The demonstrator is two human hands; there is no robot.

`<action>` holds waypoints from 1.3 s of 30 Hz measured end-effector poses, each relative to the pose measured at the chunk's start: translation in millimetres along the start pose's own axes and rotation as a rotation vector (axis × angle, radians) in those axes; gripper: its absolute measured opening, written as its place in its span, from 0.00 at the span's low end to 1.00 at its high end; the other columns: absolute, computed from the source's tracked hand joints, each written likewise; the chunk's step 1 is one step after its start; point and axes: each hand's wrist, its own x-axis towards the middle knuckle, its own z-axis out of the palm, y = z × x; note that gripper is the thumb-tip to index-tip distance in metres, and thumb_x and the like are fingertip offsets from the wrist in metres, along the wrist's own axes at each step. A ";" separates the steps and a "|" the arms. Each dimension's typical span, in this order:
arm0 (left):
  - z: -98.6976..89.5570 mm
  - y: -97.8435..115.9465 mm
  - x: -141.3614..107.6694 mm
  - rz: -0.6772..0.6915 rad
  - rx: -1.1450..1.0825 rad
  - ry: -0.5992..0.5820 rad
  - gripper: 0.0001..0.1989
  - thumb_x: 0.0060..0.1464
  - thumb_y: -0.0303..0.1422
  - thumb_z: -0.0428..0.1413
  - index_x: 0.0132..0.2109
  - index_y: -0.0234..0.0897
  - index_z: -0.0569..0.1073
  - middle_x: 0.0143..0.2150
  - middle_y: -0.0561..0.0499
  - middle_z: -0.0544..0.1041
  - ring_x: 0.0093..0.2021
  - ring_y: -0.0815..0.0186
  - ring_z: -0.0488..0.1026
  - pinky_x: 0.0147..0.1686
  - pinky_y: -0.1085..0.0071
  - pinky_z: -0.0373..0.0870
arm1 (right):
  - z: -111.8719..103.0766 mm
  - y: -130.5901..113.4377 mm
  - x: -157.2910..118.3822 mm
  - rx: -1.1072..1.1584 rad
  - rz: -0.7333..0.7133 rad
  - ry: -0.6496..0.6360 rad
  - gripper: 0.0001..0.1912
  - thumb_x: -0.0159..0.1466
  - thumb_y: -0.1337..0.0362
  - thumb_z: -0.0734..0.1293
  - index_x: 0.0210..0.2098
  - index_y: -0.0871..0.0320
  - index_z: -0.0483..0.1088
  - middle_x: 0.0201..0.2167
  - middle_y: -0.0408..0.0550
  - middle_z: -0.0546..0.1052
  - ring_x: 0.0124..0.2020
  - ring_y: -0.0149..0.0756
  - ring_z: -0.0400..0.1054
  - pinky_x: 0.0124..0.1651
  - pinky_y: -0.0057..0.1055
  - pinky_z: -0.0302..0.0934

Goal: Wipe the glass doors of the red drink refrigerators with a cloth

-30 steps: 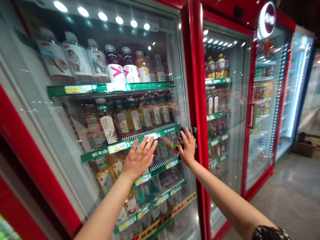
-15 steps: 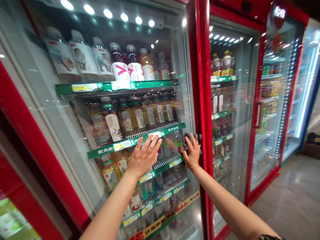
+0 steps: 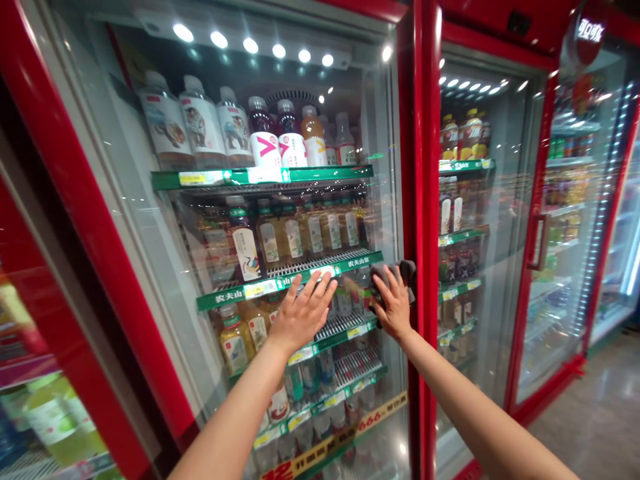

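Note:
A dark grey cloth (image 3: 408, 273) lies against the glass door (image 3: 377, 220) of a red-framed drinks cooler, at its right edge. My right hand (image 3: 394, 301) presses on this cloth, fingers over it and partly bent. Further left, my left hand (image 3: 304, 312) lies flat on the same glass with its fingers spread and nothing in it. Behind the glass, bottles stand on green-edged shelves, among them a dark tea bottle (image 3: 245, 243) and a row of large white-labelled bottles (image 3: 203, 127) on top.
The red door frame (image 3: 428, 200) runs upright just right of the cloth. More coolers stand to the right, one with a door handle (image 3: 539, 242). At lower left is another red-edged cooler with green-yellow bottles (image 3: 55, 420). Grey floor (image 3: 555, 413) shows at lower right.
My view has turned a little left, so the coolers appear shifted right. Both hands are still on the glass, and more of the cloth shows to the right of my right hand.

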 end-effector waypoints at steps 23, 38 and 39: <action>-58.8 -22.0 -117.4 0.089 -0.035 -0.162 0.31 0.60 0.33 0.55 0.69 0.36 0.63 0.71 0.48 0.63 0.76 0.57 0.45 0.75 0.49 0.28 | -10.0 -70.4 18.4 -0.013 -0.255 -0.285 0.29 0.69 0.57 0.63 0.68 0.41 0.60 0.72 0.47 0.59 0.75 0.55 0.43 0.68 0.60 0.49; -64.2 -31.4 -185.9 0.085 -0.062 -0.303 0.34 0.61 0.35 0.54 0.72 0.42 0.57 0.75 0.53 0.53 0.77 0.59 0.37 0.74 0.50 0.23 | -6.7 -97.1 10.4 0.020 -0.203 -0.205 0.30 0.69 0.58 0.64 0.69 0.43 0.60 0.72 0.49 0.60 0.74 0.57 0.45 0.68 0.60 0.49; -62.8 -32.3 -188.1 0.090 -0.058 -0.302 0.33 0.62 0.35 0.53 0.72 0.42 0.57 0.75 0.53 0.53 0.77 0.60 0.37 0.74 0.50 0.23 | -4.2 -97.7 16.7 0.018 -0.134 -0.141 0.31 0.69 0.58 0.64 0.70 0.44 0.58 0.72 0.50 0.58 0.74 0.58 0.43 0.67 0.61 0.50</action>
